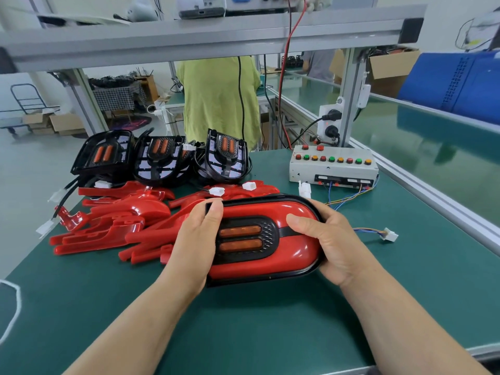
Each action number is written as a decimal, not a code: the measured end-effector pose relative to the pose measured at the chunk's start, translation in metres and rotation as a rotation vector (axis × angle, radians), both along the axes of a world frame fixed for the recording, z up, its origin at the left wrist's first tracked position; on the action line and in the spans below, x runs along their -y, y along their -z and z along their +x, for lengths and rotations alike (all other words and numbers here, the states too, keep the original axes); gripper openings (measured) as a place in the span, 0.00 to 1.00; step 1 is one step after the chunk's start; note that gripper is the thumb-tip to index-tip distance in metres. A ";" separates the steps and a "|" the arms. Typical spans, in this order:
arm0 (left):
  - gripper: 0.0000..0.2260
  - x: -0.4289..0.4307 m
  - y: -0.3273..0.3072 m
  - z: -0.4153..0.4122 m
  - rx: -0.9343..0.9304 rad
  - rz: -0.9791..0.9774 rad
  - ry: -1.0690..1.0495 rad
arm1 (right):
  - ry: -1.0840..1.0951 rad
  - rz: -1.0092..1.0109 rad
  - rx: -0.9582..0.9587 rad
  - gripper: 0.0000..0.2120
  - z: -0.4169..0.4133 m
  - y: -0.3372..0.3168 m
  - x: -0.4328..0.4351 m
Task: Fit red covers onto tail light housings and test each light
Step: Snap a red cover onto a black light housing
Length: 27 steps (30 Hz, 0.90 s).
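1. Left hand [198, 239] grips the left end of the light [293, 253], thumb on its top edge.
2. Right hand [334, 247] grips the right end, thumb on its red face.
3. Light, red cover fitted, at frame centre over the table [243, 326]; contact with the table cannot be told.
4. Loose covers [116, 223] piled centre left, just beside the left hand.
5. Three bare housings [162, 161] behind the pile.
6. Test box [332, 169] upper right of the light.
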<state>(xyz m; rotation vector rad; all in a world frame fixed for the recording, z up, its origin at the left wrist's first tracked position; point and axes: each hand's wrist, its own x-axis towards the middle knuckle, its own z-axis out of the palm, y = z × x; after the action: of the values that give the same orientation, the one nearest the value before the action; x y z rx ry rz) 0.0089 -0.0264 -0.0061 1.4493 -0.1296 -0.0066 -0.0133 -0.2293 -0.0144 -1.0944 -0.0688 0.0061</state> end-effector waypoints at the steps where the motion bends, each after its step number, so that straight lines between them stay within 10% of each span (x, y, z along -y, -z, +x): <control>1: 0.14 0.000 0.002 0.001 0.035 0.073 -0.023 | 0.003 0.011 -0.013 0.19 0.001 0.001 0.000; 27: 0.12 0.006 -0.005 -0.013 0.041 0.167 -0.160 | 0.300 0.003 -0.090 0.11 -0.002 -0.001 -0.006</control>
<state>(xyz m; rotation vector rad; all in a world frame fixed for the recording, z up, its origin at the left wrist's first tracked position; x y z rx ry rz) -0.0036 -0.0323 -0.0012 1.6241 -0.0472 0.1459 -0.0154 -0.2230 -0.0129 -1.0913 0.1769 -0.2137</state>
